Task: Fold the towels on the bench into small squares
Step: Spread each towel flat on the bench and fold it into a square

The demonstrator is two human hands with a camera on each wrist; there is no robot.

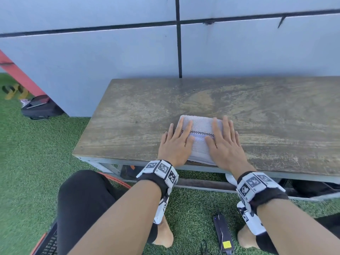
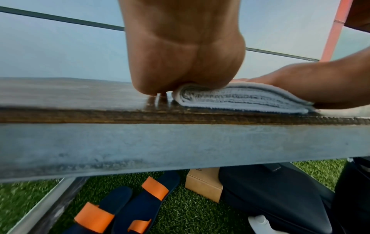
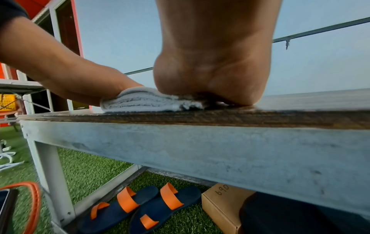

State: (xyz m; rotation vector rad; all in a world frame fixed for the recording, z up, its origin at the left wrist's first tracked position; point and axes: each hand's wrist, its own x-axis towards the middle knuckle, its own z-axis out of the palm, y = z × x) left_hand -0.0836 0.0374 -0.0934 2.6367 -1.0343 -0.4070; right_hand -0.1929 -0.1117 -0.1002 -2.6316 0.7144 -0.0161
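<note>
A white towel (image 1: pixel 200 129) with a thin dark checked stripe lies folded into a small thick square near the front edge of the wooden bench (image 1: pixel 257 115). My left hand (image 1: pixel 176 142) lies flat on its left half, fingers straight and spread. My right hand (image 1: pixel 223 140) presses flat on its right half, outer fingers reaching onto the wood. In the left wrist view the heel of my left hand (image 2: pixel 180 63) sits on the stacked layers of the towel (image 2: pixel 240 98). From the right wrist, the palm of my right hand (image 3: pixel 216 71) bears on the towel (image 3: pixel 144 101).
A grey panelled wall (image 1: pixel 128 52) runs close behind the bench. Under the bench lie blue and orange sandals (image 3: pixel 140 209), a cardboard box (image 3: pixel 222 204) and a dark bag (image 2: pixel 276 194) on green turf. A black power bank (image 1: pixel 222 234) with a cable lies by my feet.
</note>
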